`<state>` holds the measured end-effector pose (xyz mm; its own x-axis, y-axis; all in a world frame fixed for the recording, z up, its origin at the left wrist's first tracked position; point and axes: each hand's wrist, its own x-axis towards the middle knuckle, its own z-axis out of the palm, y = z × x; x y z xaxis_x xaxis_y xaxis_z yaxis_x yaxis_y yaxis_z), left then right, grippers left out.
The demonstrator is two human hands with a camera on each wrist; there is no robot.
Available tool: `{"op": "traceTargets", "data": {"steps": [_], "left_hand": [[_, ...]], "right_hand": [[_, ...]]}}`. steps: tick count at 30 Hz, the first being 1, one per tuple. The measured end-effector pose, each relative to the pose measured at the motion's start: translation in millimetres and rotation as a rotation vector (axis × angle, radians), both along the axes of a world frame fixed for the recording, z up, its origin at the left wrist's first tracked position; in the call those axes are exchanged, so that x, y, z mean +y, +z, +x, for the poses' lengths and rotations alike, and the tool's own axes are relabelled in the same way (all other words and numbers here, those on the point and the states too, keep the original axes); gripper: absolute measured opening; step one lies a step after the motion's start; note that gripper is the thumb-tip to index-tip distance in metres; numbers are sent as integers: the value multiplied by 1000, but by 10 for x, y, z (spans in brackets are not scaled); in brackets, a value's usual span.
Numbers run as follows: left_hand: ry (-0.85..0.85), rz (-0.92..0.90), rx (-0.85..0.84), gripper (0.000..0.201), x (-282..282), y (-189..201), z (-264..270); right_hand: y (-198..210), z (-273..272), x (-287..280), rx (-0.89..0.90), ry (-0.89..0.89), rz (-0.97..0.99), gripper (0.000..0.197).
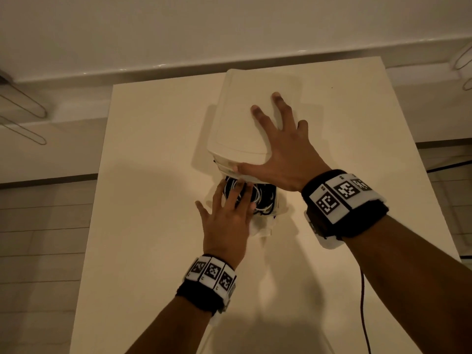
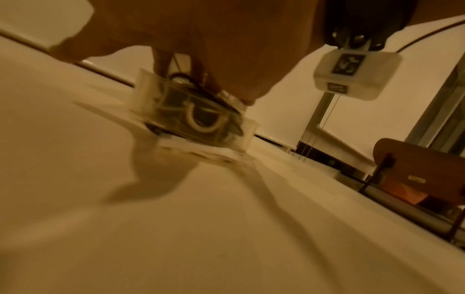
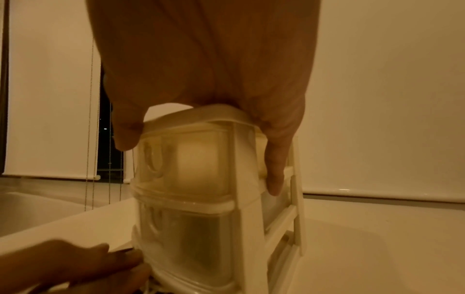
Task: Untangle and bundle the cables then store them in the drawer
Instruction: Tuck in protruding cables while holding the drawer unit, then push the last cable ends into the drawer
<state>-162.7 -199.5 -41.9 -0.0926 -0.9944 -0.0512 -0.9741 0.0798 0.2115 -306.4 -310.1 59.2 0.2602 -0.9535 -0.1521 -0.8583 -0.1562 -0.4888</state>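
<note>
A small white drawer unit stands on the white table. Its bottom drawer is pulled out toward me and holds a bundle of black and white cables. My left hand lies over the drawer with straight fingers pressing down on the cables. My right hand rests flat on the unit's top, fingers spread, thumb at the front edge. The left wrist view shows the clear drawer with a white cable loop under my fingers. In the right wrist view my palm covers the unit.
A thin dark cord hangs off the table's near right side. A wall and a ledge run behind the table. A brown chair stands past the table edge in the left wrist view. Bare tabletop lies left and right of the unit.
</note>
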Motion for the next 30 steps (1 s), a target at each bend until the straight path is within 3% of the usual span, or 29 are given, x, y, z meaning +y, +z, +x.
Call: {"op": "traceTargets", "data": {"steps": [3, 5, 11, 19, 25, 30], "left_hand": [[108, 218, 28, 93, 104, 51, -282], [151, 210, 59, 109, 119, 33, -440], [176, 86, 78, 86, 40, -97, -451], [-54, -4, 118, 82, -125, -125, -24], [46, 32, 52, 80, -107, -126, -277], [122, 35, 90, 77, -103, -122, -420]], "right_hand": [[-4, 30, 10, 0, -22, 13, 116], [-11, 40, 16, -3, -28, 14, 116], [-18, 6, 7, 7, -52, 17, 114], [-11, 22, -9, 33, -88, 20, 111], [-36, 91, -1, 40, -109, 4, 111], [-32, 82, 1, 26, -105, 4, 111]]}}
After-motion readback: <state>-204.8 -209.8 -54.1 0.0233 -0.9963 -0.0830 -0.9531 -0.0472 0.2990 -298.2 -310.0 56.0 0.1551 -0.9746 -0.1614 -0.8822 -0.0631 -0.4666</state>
